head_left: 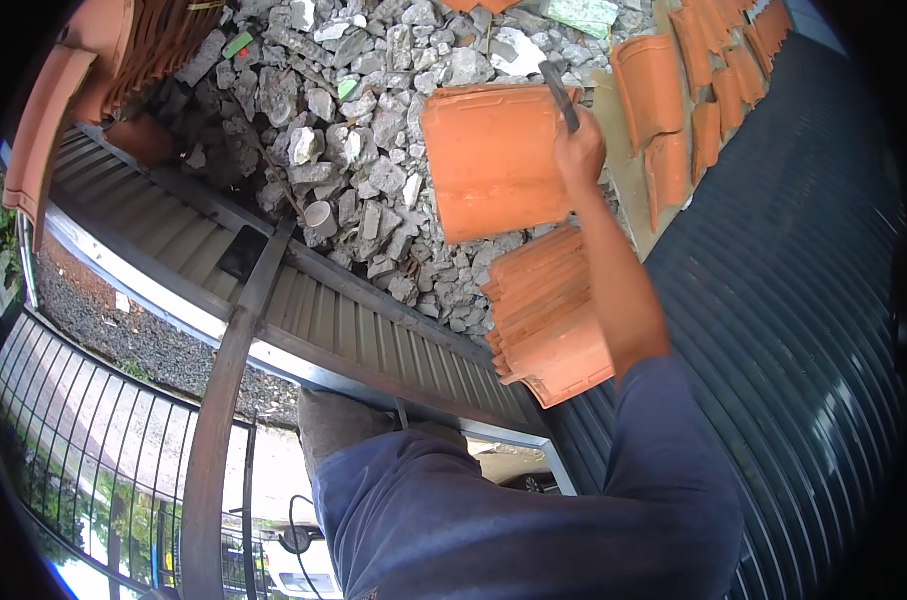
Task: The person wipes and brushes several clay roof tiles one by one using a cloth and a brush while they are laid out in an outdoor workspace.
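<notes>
My right hand point(580, 152) is closed around a dark, narrow bar-like tool point(557, 92); its exact kind I cannot make out. The bar slants up and left from the fist, over the right edge of an orange clay roof tile point(493, 165). That tile lies flat on grey rubble, and my hand is at its right side. Below my forearm rests a stack of similar roof tiles point(548, 310), leaning over one another. Of my left hand nothing shows.
Broken concrete rubble point(373, 170) spreads across the top. Dark corrugated metal roofing point(773, 300) slopes along the right, beside laid roof tiles point(663, 120). More tiles point(48, 130) stand at upper left. A metal beam point(218, 420) crosses at left, above a fence and ground far below.
</notes>
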`<state>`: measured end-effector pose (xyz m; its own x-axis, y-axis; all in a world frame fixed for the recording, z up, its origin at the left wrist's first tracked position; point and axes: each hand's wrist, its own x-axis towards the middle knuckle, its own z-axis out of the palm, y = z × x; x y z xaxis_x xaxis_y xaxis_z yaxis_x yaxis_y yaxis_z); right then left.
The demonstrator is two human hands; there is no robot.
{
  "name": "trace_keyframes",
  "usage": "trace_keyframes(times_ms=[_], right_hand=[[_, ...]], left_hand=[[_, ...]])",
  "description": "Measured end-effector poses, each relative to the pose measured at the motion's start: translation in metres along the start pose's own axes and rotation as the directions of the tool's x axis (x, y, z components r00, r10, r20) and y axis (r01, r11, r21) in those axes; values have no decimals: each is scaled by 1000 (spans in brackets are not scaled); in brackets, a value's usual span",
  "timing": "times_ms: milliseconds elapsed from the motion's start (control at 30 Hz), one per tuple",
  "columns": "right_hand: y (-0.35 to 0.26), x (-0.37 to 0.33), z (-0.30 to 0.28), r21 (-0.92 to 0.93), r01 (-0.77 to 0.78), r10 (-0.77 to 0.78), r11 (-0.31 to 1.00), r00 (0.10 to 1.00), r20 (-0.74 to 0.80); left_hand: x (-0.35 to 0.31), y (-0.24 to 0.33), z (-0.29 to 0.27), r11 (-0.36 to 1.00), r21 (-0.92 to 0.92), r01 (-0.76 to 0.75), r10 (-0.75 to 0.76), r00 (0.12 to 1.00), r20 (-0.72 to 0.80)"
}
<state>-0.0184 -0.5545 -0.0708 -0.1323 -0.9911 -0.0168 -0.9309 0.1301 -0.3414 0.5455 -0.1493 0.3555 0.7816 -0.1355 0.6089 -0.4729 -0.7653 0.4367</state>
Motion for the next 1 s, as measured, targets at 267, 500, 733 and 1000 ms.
trace_keyframes(times_ms=[267, 500, 733, 1000], right_hand=[[48, -245, 134, 629, -722, 915, 287, 400, 43], [32, -158, 138, 631, -190, 636, -752, 42, 770], [5, -256, 13, 578, -804, 393, -140, 490, 778], [-7, -411, -138, 362, -573, 437, 736, 809, 393]], left_hand=[[-11, -8, 37, 994, -91, 62, -58, 997, 52], [2, -4, 50, 989, -149, 19, -12, 999, 53], [18, -3, 44, 976, -219, -7, 16, 999, 39], [29, 2, 51, 898, -441, 14, 16, 998, 63]])
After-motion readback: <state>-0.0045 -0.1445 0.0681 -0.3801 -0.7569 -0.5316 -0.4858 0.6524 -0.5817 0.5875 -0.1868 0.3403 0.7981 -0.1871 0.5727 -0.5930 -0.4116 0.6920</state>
